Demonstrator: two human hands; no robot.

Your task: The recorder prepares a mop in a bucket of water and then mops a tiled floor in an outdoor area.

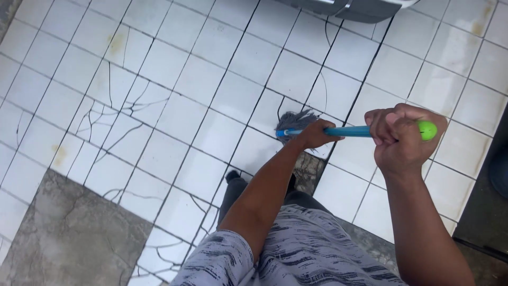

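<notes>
While the head view looks straight down, the left hand [315, 135] is wrapped around the blue mop handle [349, 131] low down, and the right hand [398, 139] fists the green-capped top. The grey mop head [296, 123] sits on the white tiled floor [174, 106]. Tiles look glossy, cement patch [69, 233] seems untouched, so probably midway.

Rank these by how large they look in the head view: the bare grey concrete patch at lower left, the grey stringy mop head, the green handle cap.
1. Bare grey concrete patch, clearly largest.
2. Grey stringy mop head, partly hidden by the left hand.
3. Green handle cap, smallest, though it sits nearer the camera, beside the right hand.
</notes>
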